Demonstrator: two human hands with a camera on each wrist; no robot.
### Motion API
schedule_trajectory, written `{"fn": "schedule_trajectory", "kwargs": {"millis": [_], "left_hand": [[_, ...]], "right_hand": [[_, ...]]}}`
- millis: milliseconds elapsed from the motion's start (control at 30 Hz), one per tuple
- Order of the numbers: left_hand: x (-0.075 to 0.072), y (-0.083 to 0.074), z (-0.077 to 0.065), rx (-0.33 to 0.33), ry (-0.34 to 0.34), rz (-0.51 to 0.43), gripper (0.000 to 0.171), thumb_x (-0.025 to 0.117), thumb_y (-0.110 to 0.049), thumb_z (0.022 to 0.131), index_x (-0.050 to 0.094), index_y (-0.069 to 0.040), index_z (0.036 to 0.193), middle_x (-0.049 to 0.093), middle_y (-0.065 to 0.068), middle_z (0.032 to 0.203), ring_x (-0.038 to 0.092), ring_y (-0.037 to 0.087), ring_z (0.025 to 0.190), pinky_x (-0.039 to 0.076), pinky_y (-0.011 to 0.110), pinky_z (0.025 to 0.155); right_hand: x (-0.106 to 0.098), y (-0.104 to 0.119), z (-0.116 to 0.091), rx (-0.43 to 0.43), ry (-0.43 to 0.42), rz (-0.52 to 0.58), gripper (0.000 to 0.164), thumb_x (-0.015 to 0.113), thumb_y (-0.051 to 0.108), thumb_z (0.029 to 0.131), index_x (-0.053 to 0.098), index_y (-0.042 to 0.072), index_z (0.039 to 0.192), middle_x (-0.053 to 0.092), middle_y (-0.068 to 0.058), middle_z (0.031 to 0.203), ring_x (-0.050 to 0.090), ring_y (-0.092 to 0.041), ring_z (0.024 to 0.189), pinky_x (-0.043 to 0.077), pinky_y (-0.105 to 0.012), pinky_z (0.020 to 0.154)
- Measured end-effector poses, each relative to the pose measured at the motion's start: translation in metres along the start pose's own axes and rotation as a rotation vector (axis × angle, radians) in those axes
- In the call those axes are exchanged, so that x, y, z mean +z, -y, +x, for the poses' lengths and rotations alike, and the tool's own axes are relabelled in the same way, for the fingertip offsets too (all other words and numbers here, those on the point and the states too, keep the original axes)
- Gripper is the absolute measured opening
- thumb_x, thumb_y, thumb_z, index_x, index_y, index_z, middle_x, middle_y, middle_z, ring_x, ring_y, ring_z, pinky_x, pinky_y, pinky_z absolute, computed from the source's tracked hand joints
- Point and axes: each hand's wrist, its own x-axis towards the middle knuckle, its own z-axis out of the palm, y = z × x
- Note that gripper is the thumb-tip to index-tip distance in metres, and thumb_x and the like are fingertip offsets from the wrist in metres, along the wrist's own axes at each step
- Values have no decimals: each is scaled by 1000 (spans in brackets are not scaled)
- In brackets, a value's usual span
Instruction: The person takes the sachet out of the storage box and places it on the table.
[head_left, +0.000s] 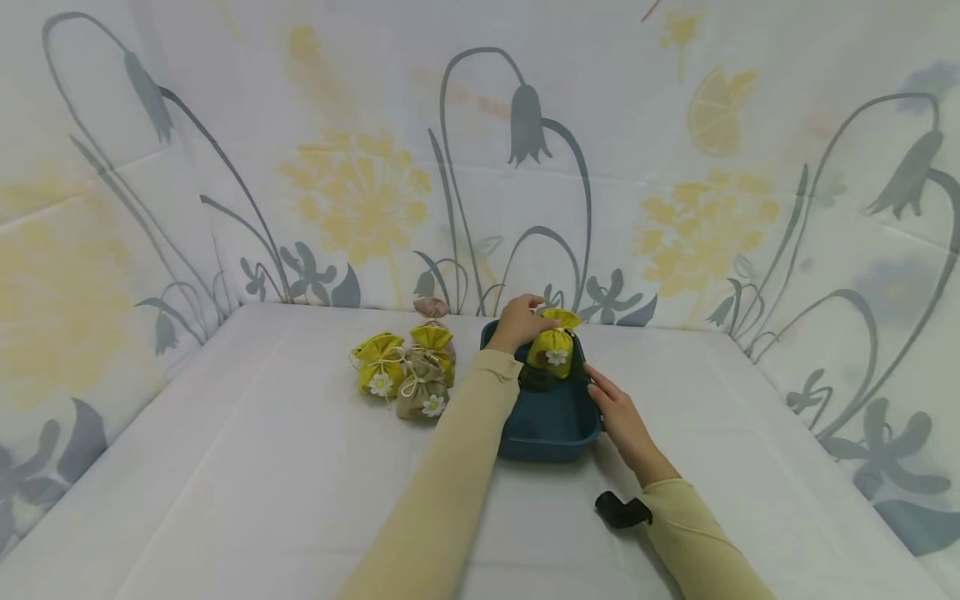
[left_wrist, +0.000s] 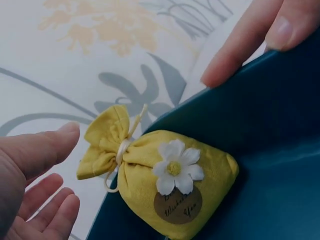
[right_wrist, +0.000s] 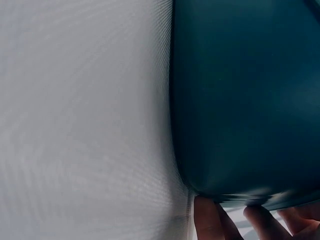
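A yellow drawstring pouch (left_wrist: 165,175) with a white flower and a round brown label leans against the inner wall of a dark teal tray (head_left: 551,450). Its gathered neck (left_wrist: 107,145) is tied with a pale cord. Beside that neck is my left hand (head_left: 519,323); the left wrist view shows its thumb and fingers spread, with a gap to the cloth. My right hand (head_left: 622,421) is at the tray's right side, fingertips touching the rim. Seen from the right wrist, its fingers (right_wrist: 207,220) lie against the outer wall with little bend.
Left of the tray stands a cluster of pouches: a yellow one (head_left: 380,367), a khaki one (head_left: 422,387), another yellow one (head_left: 442,346) and a pinkish one (head_left: 431,308) behind. A black wrist camera (head_left: 622,510) sticks out from the right sleeve. Patterned cloth (head_left: 480,167) hangs behind the white table.
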Motion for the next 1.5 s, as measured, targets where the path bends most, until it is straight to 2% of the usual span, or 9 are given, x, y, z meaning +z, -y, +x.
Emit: {"fn": "schedule_trajectory", "kwargs": {"millis": [300, 467, 600, 800, 1100, 1300, 1500], "left_hand": [[6, 3, 9, -31, 102, 96, 56, 64, -22, 90, 43, -2, 138, 46, 15, 136, 46, 28, 121, 42, 35, 94], [10, 3, 13, -24, 105, 140, 54, 62, -24, 91, 44, -2, 137, 48, 15, 134, 47, 28, 120, 42, 35, 94], [12, 2, 14, 11, 95, 146, 45, 63, -23, 91, 54, -4, 130, 55, 13, 126, 53, 26, 112, 45, 32, 88], [14, 5, 11, 46, 73, 124, 23, 66, -18, 88, 69, -7, 108, 65, 9, 105, 60, 21, 93, 50, 26, 74], [4, 5, 3, 109, 70, 115, 18, 67, -16, 87, 71, -7, 102, 66, 7, 98, 61, 20, 88, 49, 23, 70], [-4, 4, -2, 132, 84, 127, 17, 67, -16, 88, 72, -7, 101, 66, 7, 98, 61, 19, 88, 49, 23, 72], [-10, 0, -8, 141, 95, 97, 18, 66, -17, 89, 71, -7, 102, 66, 6, 100, 60, 18, 90, 49, 22, 73]], "right_hand": [[0, -3, 3, 7, -9, 7, 45, 32, 17, 103, 27, 10, 148, 17, -14, 152, 21, -34, 135, 37, -52, 96], [-1, -4, 3, 1, -11, 2, 45, 32, 17, 103, 27, 9, 147, 19, -15, 152, 23, -35, 135, 37, -53, 96], [-1, -3, 2, 1, -13, -11, 45, 32, 19, 103, 27, 11, 148, 18, -14, 152, 22, -35, 135, 36, -53, 97], [-1, -4, 1, 0, -8, -10, 46, 32, 21, 104, 26, 12, 148, 18, -15, 152, 22, -35, 135, 36, -53, 97], [-1, 0, 1, -9, -20, -34, 46, 33, 19, 103, 27, 10, 147, 21, -15, 151, 26, -34, 134, 42, -49, 93], [0, 1, 0, -4, -11, -31, 46, 33, 21, 103, 27, 11, 148, 20, -14, 151, 25, -34, 134, 40, -50, 94], [0, 1, -1, -1, -11, -43, 46, 32, 22, 104, 26, 12, 148, 19, -14, 152, 23, -33, 135, 38, -51, 96]]}}
